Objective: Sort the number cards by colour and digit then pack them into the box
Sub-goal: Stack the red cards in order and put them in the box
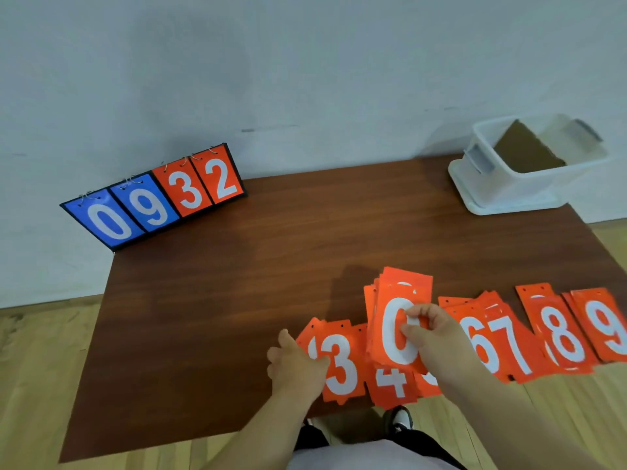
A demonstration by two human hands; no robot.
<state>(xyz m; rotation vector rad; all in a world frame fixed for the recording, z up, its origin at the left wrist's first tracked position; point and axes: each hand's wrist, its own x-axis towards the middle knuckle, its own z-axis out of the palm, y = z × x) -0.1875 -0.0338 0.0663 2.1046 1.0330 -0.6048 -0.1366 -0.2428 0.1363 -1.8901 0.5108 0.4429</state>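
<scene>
- Pale wall and wood-plank floor frame a dark brown counter [220,300].
- At its far left corner a flip scoreboard [152,198] leans back toward the wall. It shows a blue 0 and 9, then an orange 3 and 2.
- At the far right corner stands the white box [502,195], open at the top, with a brown cardboard sheet [522,150] slanted inside.
- Orange number cards [509,347] lie in overlapping piles along the near edge, well apart from the box. The digits visible from left to right are 3, 4, 6, 7, 8 and 9.
- Each card's long axis runs from the near edge toward the wall. The digits are upright to the wearer and the punched holes are at the far end. The piles on the right fan out with their tops leaning left.
- The right hand [431,334] pinches the 0 stack [390,330] by its right edge, thumb on the white digit and fingers curled above it.
- That stack has its long axis near-to-far and its 0 upright. It covers the top of the 4 pile [393,385].
- The left hand [298,364] sits on the left end of the row, beside the 3 pile [342,364], hiding most of another card. Its fingers look bent, but I cannot tell whether they grip anything.
</scene>
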